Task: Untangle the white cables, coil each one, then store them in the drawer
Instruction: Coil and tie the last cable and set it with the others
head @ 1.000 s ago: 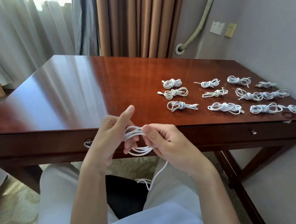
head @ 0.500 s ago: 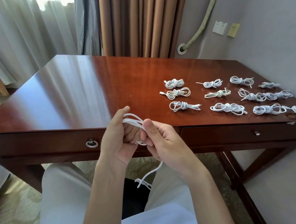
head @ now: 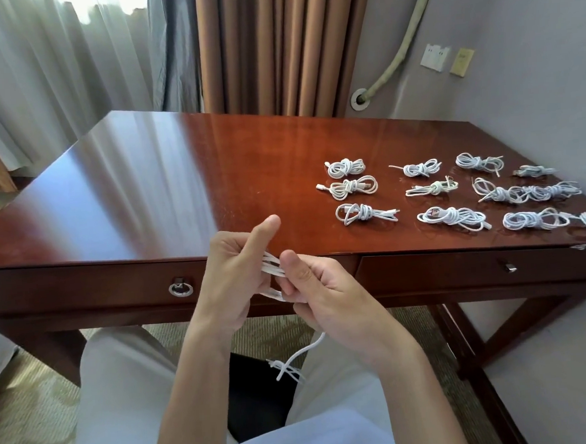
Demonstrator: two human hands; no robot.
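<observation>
In front of the desk's front edge my left hand (head: 235, 277) holds several loops of a white cable (head: 272, 267) wound around its fingers, thumb raised. My right hand (head: 318, 289) pinches the same cable right beside the loops. The cable's loose tail (head: 301, 353) hangs down from my right hand to a small tangle above my lap. Several coiled white cables (head: 363, 213) lie in rows on the right half of the desk top. Both drawers, the left drawer (head: 93, 287) with a ring pull and the right drawer (head: 459, 271), are closed.
The dark red wooden desk (head: 146, 196) stands against curtains at the back and a grey wall on the right. My legs in white trousers and a black chair seat (head: 257, 395) are below the hands. A hose (head: 401, 54) runs up the wall.
My left thumb has lifted off the loops and now points up. The right hand has drawn the cable down across the loops, and the hanging tail is a little shorter.
</observation>
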